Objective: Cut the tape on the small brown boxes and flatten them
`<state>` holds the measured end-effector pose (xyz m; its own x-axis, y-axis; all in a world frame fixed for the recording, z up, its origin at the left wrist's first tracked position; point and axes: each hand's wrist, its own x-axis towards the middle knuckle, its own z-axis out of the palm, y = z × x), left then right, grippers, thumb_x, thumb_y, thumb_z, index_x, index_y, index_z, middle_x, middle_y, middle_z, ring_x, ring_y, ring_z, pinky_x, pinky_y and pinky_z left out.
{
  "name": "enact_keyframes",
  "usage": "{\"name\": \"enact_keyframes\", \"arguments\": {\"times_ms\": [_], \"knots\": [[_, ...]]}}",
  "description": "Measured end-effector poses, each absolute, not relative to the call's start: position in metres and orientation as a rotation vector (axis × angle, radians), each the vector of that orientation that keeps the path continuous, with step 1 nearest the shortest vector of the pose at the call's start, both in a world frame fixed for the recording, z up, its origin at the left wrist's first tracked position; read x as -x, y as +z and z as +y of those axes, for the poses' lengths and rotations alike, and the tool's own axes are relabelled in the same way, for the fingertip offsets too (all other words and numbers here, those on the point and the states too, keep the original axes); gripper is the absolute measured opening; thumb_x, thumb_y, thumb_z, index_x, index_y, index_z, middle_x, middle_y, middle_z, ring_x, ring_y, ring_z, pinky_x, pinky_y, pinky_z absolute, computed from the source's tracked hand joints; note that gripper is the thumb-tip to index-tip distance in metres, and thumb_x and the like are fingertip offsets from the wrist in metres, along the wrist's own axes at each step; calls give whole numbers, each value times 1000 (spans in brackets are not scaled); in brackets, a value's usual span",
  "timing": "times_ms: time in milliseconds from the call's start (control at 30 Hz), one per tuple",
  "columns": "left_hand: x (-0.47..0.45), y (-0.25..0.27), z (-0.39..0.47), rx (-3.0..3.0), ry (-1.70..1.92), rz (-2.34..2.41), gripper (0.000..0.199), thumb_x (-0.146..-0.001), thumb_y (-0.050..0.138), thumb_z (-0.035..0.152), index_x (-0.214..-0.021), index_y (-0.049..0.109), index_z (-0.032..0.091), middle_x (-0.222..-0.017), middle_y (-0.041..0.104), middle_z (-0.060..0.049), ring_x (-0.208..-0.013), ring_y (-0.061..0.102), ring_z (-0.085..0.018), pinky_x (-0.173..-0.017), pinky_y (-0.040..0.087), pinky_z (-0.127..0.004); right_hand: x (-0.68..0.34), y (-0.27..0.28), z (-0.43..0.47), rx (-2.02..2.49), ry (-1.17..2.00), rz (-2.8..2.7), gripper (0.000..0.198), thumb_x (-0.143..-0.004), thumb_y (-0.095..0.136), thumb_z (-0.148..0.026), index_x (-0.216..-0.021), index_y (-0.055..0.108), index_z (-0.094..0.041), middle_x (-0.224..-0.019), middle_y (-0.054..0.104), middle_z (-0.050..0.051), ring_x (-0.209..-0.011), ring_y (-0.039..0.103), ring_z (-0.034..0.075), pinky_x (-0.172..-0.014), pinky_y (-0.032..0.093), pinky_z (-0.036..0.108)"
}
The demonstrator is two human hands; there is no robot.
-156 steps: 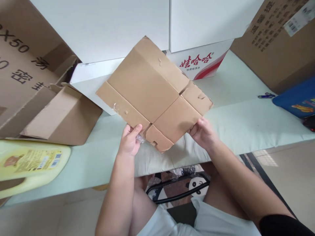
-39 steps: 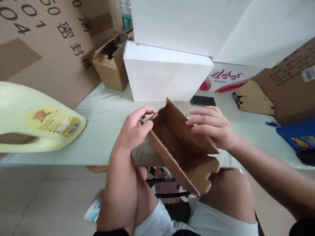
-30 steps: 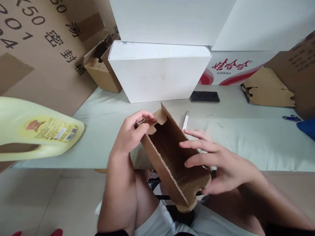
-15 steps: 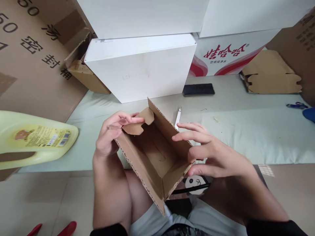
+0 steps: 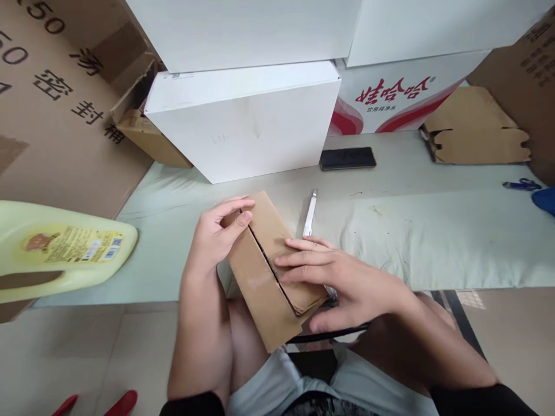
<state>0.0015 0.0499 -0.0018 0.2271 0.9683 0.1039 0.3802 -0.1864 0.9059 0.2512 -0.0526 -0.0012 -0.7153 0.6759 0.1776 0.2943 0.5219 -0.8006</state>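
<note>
A small brown cardboard box (image 5: 255,283) sits tilted in front of me, over my lap at the front edge of the covered surface. Its two long top flaps lie folded over, with a dark gap running between them. My left hand (image 5: 219,231) grips the far-left end, thumb on top by the gap and fingers over the end. Across the right-hand flap my right hand (image 5: 327,277) lies flat, fingers stretched out and thumb apart near the close end. A slim white tool with a metal tip (image 5: 310,212) lies just beyond the right hand. The box's inside is hidden.
Behind stand white boxes (image 5: 251,127) and a red-lettered carton (image 5: 390,101). A black phone (image 5: 348,158) lies before them. At left is a yellow jug (image 5: 69,248); at right, flattened cardboard (image 5: 481,138) and blue-purple scissors (image 5: 521,185).
The box's top went from open, its inside showing, to flaps folded over. My right hand moved from the rim onto the right flap and flattened. My left thumb now rests on top.
</note>
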Motion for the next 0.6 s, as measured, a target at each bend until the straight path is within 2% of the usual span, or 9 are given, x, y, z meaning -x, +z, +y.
{"name": "enact_keyframes", "arguments": {"times_ms": [133,267,333,433,600], "knots": [[0,-4,53,-1506,965,1289,36,-70,87,52,-91,82,23,-112,80,-9,-118,71,-31,-110,54,-47,-255,-6,-51,757,1097,-2123,48,-97,66,-45,-137,61,-19,-160,49,17,-155,38,27,-126,33,50],[6,-6,57,-1327,1070,1338,42,-57,95,54,-83,82,23,-103,82,-10,-106,75,-31,-95,62,-45,-262,-19,-49,855,1094,-1955,49,-100,61,-43,-145,53,-26,-165,42,15,-154,41,25,-122,39,50],[13,-6,60,-1226,1127,1374,43,-55,96,52,-83,82,23,-96,82,-8,-95,76,-28,-83,65,-40,-267,-27,-46,854,1101,-1907,55,-99,61,-48,-150,49,-30,-165,41,14,-154,40,26,-123,38,53],[24,-7,65,-1071,1197,1441,39,-58,94,46,-87,81,24,-85,79,-4,-75,73,-20,-64,61,-30,-270,-37,-44,788,1129,-1878,67,-95,68,-52,-154,43,-34,-164,42,13,-154,40,27,-125,36,53],[26,-6,67,-982,1285,1494,30,-61,90,38,-86,81,24,-84,78,-1,-65,66,-13,-54,54,-22,-261,-51,-42,823,1118,-2010,98,-85,80,-46,-164,23,-33,-171,29,16,-158,31,30,-127,33,54]]}}
